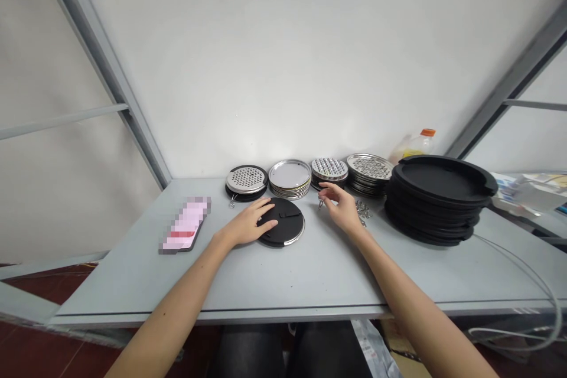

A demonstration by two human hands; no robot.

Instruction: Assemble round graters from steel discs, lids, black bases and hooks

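Lying flat on a pale grey table (248,283), a round black disc (283,233) with a shiny metal edge sits in front of the seated person, near the middle. The left hand (245,222) rests over its left side, thumb and fingers spread apart. The right hand (340,207), to the disc's right, has thumb and fingertips pinched together on a small metal clip (321,204).

The disc looks stiff and fairly light, probably smooth plastic with thin metal; its outer rim seems the safest hold, since any grating face underneath could be sharp. The clip looks tiny, hard and easy to drop, best taken between fingertips.

Loose metal clips (363,210) lie beside the right wrist, partly hidden by it. Behind the disc, close enough to limit reach that way, stand a black-rimmed grater (247,179), stacked metal discs (290,175), a coarse grater (329,168) and a wider grater stack (370,165). A tall stack of black rings (436,212) crowds the right, with an orange-capped bottle (426,140) behind. A phone (186,227) lies left.
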